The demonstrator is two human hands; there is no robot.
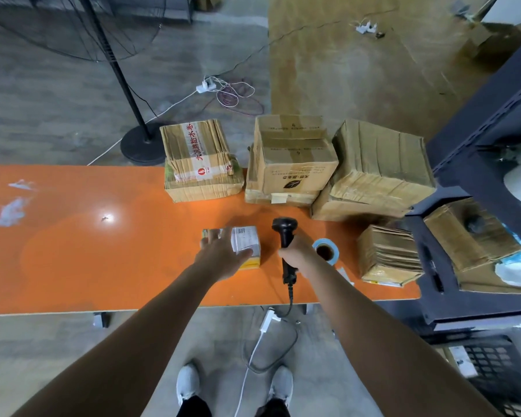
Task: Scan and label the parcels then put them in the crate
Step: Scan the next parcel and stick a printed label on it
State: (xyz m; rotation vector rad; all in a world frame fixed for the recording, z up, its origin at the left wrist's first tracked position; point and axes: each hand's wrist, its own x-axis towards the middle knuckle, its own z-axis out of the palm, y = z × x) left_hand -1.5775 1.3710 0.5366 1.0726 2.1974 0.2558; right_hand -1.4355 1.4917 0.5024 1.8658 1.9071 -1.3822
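On the orange desk (pixel 73 251), mid-front: small parcel (pixel 247 245) lies label up | left hand (pixel 223 257) rests on it, fingers straight | right hand (pixel 295 254) grips scanner (pixel 285 233) beside it | step: scanning | next: aim scanner head at the barcode.

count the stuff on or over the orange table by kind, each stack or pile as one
cardboard box stacks: 3
pile of flat parcels: 1
small labelled parcel, under the left hand: 1
barcode scanner, held in the right hand: 1
roll of labels or tape: 1
total: 7
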